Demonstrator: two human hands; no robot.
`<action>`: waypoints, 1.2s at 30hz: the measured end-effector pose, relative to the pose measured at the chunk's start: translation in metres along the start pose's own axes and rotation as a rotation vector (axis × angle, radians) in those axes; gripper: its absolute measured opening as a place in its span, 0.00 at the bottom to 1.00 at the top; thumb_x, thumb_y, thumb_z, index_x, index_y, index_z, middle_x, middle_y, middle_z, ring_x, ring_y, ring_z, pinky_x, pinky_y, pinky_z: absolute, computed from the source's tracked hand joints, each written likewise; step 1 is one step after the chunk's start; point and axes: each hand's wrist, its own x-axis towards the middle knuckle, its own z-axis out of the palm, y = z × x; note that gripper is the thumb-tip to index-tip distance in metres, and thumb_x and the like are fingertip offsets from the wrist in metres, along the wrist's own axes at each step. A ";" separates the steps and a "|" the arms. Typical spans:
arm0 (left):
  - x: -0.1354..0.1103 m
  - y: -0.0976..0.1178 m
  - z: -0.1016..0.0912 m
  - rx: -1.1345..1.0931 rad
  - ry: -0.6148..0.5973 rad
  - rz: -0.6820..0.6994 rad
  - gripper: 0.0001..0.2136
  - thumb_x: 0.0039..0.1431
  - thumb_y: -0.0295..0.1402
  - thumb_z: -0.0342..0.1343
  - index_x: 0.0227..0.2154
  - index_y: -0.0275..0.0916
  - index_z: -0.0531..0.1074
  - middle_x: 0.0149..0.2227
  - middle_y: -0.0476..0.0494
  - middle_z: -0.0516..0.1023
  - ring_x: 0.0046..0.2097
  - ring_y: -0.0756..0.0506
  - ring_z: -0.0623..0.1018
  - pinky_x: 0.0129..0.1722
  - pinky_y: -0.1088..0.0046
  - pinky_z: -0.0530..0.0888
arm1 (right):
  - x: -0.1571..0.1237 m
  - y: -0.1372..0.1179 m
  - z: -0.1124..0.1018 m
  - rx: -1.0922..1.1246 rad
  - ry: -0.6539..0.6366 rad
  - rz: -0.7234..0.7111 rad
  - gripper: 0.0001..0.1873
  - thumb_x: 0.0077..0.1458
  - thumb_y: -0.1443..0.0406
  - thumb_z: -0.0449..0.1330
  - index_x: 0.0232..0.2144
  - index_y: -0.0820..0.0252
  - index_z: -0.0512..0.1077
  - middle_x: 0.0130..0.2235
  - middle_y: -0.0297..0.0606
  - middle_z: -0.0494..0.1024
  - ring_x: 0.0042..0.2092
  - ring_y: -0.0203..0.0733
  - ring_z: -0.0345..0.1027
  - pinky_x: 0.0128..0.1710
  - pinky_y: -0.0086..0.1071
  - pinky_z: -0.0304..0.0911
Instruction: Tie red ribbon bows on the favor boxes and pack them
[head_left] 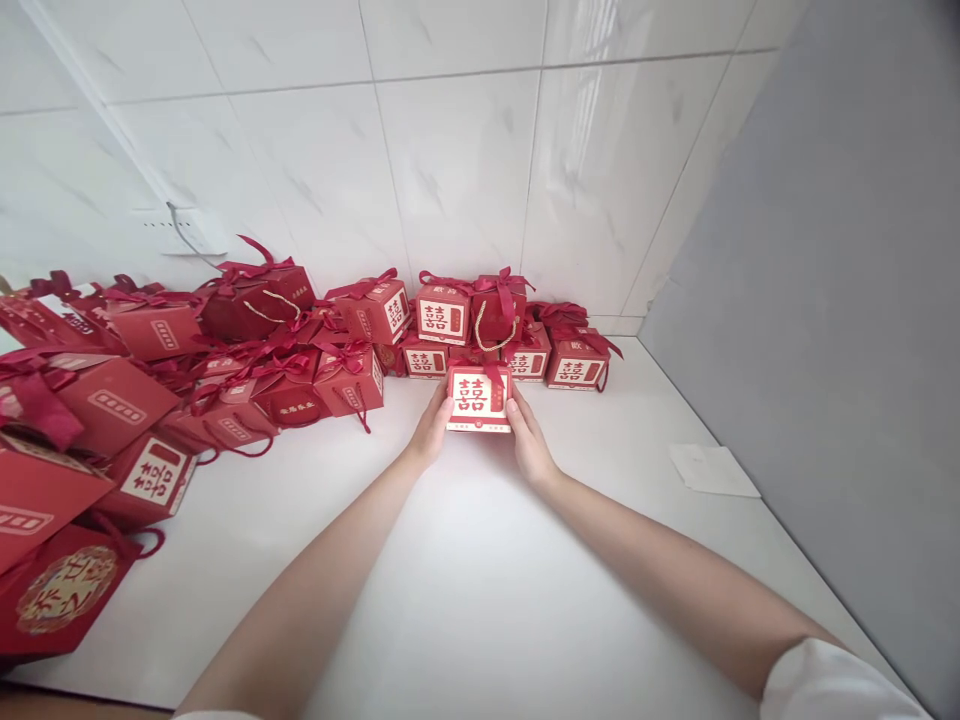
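Note:
A small red gift box (478, 397) with a white label and a red ribbon on top sits on the white table (480, 580), far out in front of me. My left hand (432, 428) presses against its left side and my right hand (529, 440) against its right side, so both hands hold it between them. It stands just in front of a row of similar red boxes (439, 318) lined up along the tiled wall.
Several more red ribboned boxes and bags (225, 380) are heaped along the left half of the table, reaching the near left corner. A white paper sheet (712, 470) lies at the right by the grey wall (840, 300). A wall socket (191, 232) sits behind the heap.

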 end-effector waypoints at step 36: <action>-0.002 0.005 0.000 -0.235 -0.080 -0.092 0.30 0.62 0.46 0.54 0.64 0.43 0.59 0.65 0.39 0.63 0.65 0.34 0.63 0.63 0.56 0.63 | -0.004 -0.013 -0.012 0.092 -0.123 0.075 0.33 0.61 0.53 0.57 0.66 0.46 0.53 0.68 0.34 0.58 0.66 0.48 0.55 0.64 0.47 0.57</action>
